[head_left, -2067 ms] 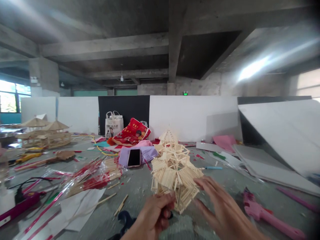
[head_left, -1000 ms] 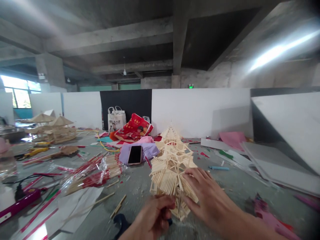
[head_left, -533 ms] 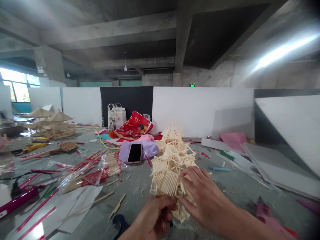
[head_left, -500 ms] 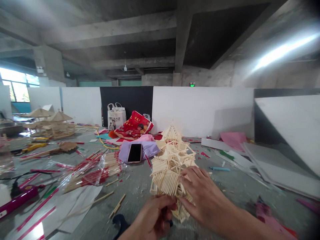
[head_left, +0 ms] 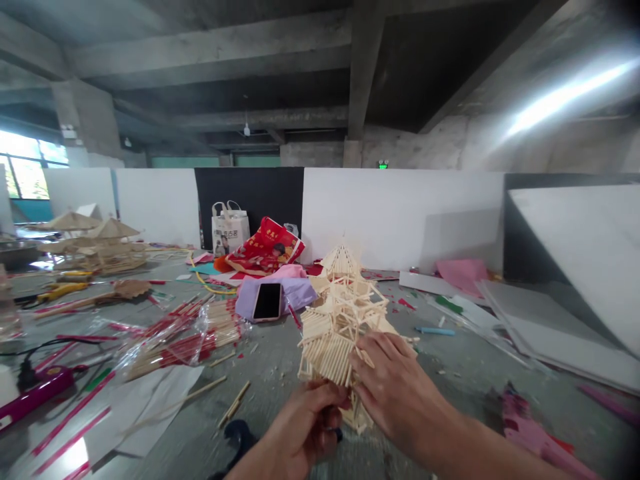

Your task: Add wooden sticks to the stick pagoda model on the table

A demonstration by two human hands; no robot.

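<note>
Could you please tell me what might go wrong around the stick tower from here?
The right hand rests against the stick tower; pressing too hard might loosen or snap its thin sticks. The left hand is at its lower part, where a tug could perhaps tilt it. The pink tool lies beside the right forearm, which might knock it by swinging outward.

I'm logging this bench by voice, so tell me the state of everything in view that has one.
Stick tower: upright
Left hand: fingers curled, at the tower
Right hand: laid on the tower
Phone: face up, screen dark
Tote bag: standing, handles up
Red packaging: crumpled
Pink tool: lying down, on or off unclear
Ceiling light: lit
Green sign: lit
</note>
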